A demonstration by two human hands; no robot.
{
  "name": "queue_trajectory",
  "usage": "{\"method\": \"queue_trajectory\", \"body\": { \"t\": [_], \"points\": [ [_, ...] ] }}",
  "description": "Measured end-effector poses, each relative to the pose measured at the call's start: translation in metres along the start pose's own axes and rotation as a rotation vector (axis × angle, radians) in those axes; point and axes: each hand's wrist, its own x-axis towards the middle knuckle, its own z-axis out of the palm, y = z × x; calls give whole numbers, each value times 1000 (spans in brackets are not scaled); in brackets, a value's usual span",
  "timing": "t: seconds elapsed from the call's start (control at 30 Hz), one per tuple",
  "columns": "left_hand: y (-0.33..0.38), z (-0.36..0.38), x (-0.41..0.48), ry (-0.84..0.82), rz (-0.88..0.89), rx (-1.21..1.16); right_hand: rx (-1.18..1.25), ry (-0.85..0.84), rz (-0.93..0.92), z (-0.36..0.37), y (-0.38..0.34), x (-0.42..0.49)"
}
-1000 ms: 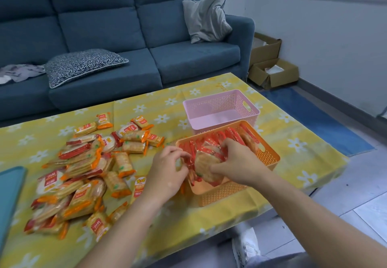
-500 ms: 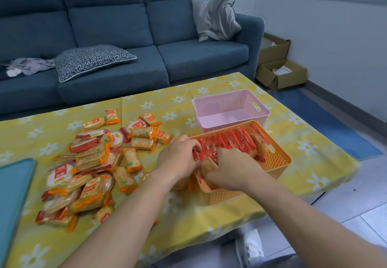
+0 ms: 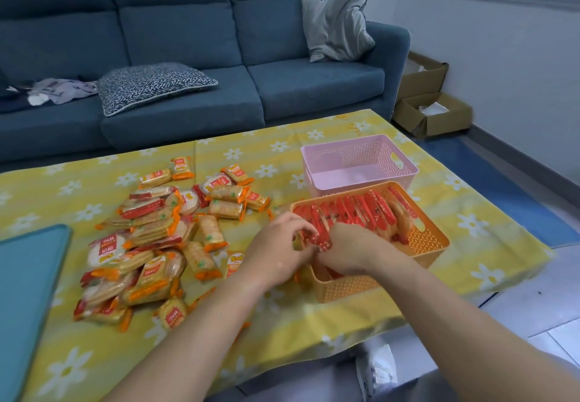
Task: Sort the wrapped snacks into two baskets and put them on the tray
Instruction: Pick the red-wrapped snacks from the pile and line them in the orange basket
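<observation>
**Filling the orange basket, leaving the pink one bare**

Pinching a red-wrapped snack pack (image 3: 320, 240) between the curled fingers (image 3: 303, 229) of the left hand (image 3: 276, 252) and those of the right hand (image 3: 348, 252), both closing tightly on it. Tucking it in at the near-left end of the orange perforated plastic basket (image 3: 436, 244). Packing that basket with a row of red-wrapped packs standing on edge, running from the far end toward the hands, with a little room left at the near end. Leaving the pink perforated plastic basket (image 3: 345, 153), just behind the orange one, holding nothing visible. Leaving a large loose heap of orange- and red-wrapped snacks (image 3: 147, 244) lying on the desk (image 3: 489, 244), on its yellow flowered cloth, left of the hands. Showing the teal flat tray (image 3: 28, 276) at the left edge, well apart from both baskets and bearing neither. Judging the job as probably under halfway: one sort partly gathered, the other not begun, some red packs apparently yet in the heap, and both baskets needing carrying to the tray.
</observation>
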Motion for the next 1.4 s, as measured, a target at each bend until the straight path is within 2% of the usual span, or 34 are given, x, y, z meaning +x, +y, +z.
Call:
{"method": "queue_trajectory", "body": {
  "t": [0.2, 0.3, 0.4, 0.47, 0.53, 0.6, 0.67, 0.73, 0.83, 0.97, 1.1, 1.17, 1.27, 1.33, 1.4],
  "points": [
    [9, -12, -5, 30, -13, -22, -154, 4, 39, 7, -13, -2],
    [0, -41, -22, 84, -74, -30, -254, 192, 95, -8, -23, -9],
    [-26, -78, -50, 107, -197, 51, -196, 362, -4, -11, -52, -6],
    [-47, -104, -73, 145, -318, 135, -66, 301, -90, -2, -79, 1],
    [-68, -128, -98, 211, -463, 245, 56, 140, -222, 17, -105, 9],
    [-88, -148, -120, 305, -596, 317, 107, -1, -326, 39, -130, 17],
    [-106, -167, -136, 334, -682, 307, 104, -35, -417, 62, -154, 24],
    [-123, -183, -146, 276, -766, 330, 42, -21, -531, 86, -177, 33],
    [-151, -199, -164, 71, -882, 398, -126, 59, -680, 117, -209, 44],
    [-176, -202, -177, -26, -798, 158, -194, 120, -686, 145, -235, 64],
    [-186, -190, -168, 41, -771, 207, -259, 135, -585, 154, -245, 84],
    [-190, -194, -165, 23, -756, 258, -331, 155, -570, 149, -245, 90],
    [-190, -211, -168, -46, -741, 309, -394, 22, -565, 129, -240, 94],
    [-189, -227, -174, -26, -785, 304, -301, 3, -551, 114, -237, 96],
    [-188, -242, -177, 72, -844, 238, -165, 167, -513, 103, -231, 101]
  ]
}}
